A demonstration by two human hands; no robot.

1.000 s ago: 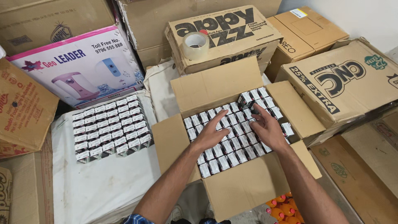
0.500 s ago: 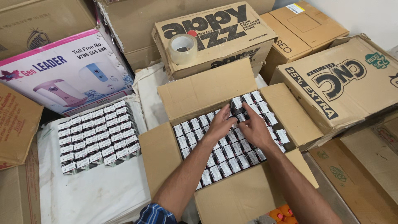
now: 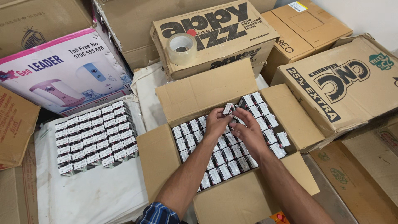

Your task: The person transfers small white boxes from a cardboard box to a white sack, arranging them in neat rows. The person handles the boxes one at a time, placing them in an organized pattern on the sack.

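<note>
An open cardboard carton (image 3: 199, 93) in the middle holds rows of several small white-and-black boxes (image 3: 226, 159). My left hand (image 3: 216, 122) pinches one small box (image 3: 228, 108), lifted just above the rows near the carton's far side. My right hand (image 3: 247, 130) is beside it, fingers curled at the same box and at the boxes just below it; whether it grips anything I cannot tell. Both forearms reach in from the bottom edge over the carton's near flap.
A wrapped block of the same small boxes (image 3: 94, 137) lies on white sheeting (image 3: 95, 191) at left. A tape roll (image 3: 181, 48) rests on a printed brown carton (image 3: 215, 35) behind. More cartons crowd the right (image 3: 344, 83) and a pink-and-white appliance box (image 3: 62, 70) the left.
Both hands moved from lying flat on the rows toward the carton's far side and came together. My left hand has lifted one small box up out of the rows.
</note>
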